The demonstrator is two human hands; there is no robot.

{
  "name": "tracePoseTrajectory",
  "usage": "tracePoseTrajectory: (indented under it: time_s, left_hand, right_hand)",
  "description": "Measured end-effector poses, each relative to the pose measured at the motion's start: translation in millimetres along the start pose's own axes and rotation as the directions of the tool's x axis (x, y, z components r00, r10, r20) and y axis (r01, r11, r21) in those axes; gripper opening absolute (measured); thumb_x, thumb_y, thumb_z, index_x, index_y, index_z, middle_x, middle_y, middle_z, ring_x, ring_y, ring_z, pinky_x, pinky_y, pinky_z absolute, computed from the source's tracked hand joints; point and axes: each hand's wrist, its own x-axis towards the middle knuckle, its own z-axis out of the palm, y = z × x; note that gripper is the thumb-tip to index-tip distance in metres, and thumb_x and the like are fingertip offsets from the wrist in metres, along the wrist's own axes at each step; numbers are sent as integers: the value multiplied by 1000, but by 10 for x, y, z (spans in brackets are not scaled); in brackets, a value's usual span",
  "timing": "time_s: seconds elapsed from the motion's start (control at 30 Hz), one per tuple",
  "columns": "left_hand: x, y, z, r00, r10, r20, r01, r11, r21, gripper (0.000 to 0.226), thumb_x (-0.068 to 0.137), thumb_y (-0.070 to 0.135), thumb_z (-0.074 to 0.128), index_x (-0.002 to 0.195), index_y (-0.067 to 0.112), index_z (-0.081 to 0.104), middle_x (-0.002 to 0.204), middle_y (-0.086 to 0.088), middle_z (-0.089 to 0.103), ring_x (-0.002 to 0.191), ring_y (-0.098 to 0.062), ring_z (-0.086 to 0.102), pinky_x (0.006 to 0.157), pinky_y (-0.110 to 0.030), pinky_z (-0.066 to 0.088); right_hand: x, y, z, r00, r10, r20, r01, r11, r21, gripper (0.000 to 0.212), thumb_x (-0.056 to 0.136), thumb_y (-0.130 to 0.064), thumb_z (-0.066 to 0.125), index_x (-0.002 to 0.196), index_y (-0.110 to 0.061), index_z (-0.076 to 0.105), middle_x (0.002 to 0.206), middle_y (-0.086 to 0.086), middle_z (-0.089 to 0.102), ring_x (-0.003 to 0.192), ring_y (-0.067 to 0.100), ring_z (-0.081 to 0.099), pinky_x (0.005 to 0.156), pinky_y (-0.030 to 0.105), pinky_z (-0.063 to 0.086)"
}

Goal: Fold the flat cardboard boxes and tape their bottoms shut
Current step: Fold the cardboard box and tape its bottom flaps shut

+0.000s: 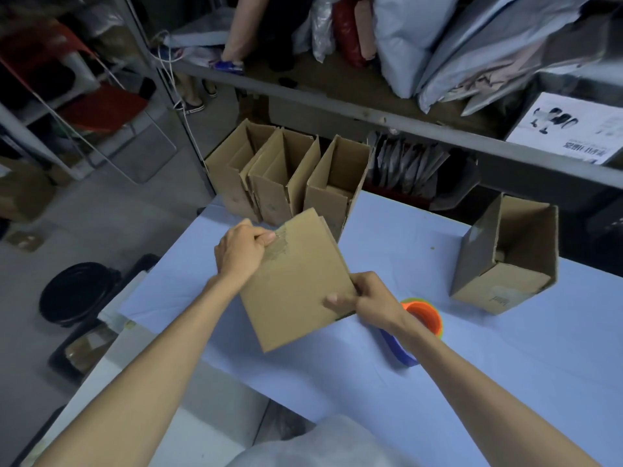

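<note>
Cardboard box (296,298), flat, slants between both grips: left hand (239,256) pinches its far corner, right hand (374,299) its near-right edge.

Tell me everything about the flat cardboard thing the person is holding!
It is a flat cardboard box, plain brown and not yet opened up, held tilted above the blue-covered table. Its face is smooth except for a torn, scuffed patch near the upper left corner that looks like tape residue. Layered flap edges show along the top. The left hand grips that upper corner, thumb on the face. The right hand pinches the lower right edge.
</note>
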Motion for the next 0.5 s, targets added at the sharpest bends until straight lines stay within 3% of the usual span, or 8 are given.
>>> tracePoseTrajectory:
  time_s: [0.03, 0.1, 0.17, 0.27, 0.33, 0.4, 0.47, 0.5]
  left_hand:
    - [38, 20, -10, 998, 5, 56, -4, 1000, -24, 19, 97, 34, 51, 91, 29, 69, 93, 0, 52, 96, -28, 55, 68, -34, 36]
    - [28, 49, -41, 985, 13, 170, -1, 998, -70, 42, 94, 40, 55, 134, 29, 52, 122, -4, 51, 119, -27, 48, 88, -38, 41]
    - [-66, 54, -106, 977, 41, 212, -9, 989, -149, 61, 91, 47, 57, 146, 32, 35, 140, 1, 38, 131, -20, 36, 101, -38, 36]
    - [-242, 92, -288, 952, 183, 245, -80, 922, -378, 46, 89, 54, 55, 133, 41, 51, 135, 14, 46, 128, -8, 42, 104, -31, 37]
    - [-361, 156, -412, 891, 293, 348, -114, 885, -452, 34, 87, 54, 59, 118, 42, 62, 122, 21, 57, 116, 2, 51, 96, -24, 42]
    - [-422, 209, -473, 844, 344, 411, -138, 881, -453, 31, 81, 47, 69, 111, 38, 67, 114, 21, 61, 106, 6, 56, 88, -18, 44]
    - [-409, 220, -459, 869, 338, 361, -174, 893, -416, 32, 76, 38, 78, 106, 35, 68, 109, 19, 62, 100, 2, 58, 83, -19, 47]
    - [-382, 212, -422, 892, 318, 322, -170, 894, -414, 30, 75, 33, 80, 103, 34, 69, 107, 16, 62, 97, 0, 58, 81, -21, 48]
  right_hand:
    - [-18, -77, -6, 999, -8, -32, 10, 999, 50, 15, 86, -13, 71, 94, 0, 69, 82, 3, 73, 75, 15, 70, 65, 25, 52]
    - [-30, -232, -4, 995, 8, -100, 8, 986, 165, 12, 89, -11, 67, 93, 0, 69, 77, 2, 71, 69, 10, 68, 61, 20, 50]
    - [11, -350, -25, 984, 98, -149, -53, 959, 279, 15, 88, -18, 68, 88, -3, 69, 74, 2, 70, 67, 13, 66, 62, 21, 50]
    - [149, -424, -99, 945, 298, -138, -218, 883, 416, 21, 81, -24, 73, 86, -4, 68, 81, 8, 71, 77, 24, 67, 82, 34, 53]
    - [198, -454, -157, 880, 463, -101, -354, 784, 511, 20, 80, -22, 73, 89, -5, 68, 84, 10, 72, 79, 26, 67, 88, 40, 53]
    - [223, -461, -208, 817, 576, -19, -445, 652, 614, 14, 86, -17, 68, 84, -4, 63, 72, 10, 69, 65, 25, 66, 69, 39, 56]
    - [228, -440, -232, 781, 622, 61, -482, 537, 692, 18, 91, -16, 63, 81, -1, 60, 64, 12, 68, 52, 25, 67, 50, 39, 57]
    - [232, -412, -220, 780, 621, 79, -475, 505, 721, 22, 93, -19, 61, 82, 1, 61, 66, 14, 69, 53, 27, 68, 48, 41, 57]
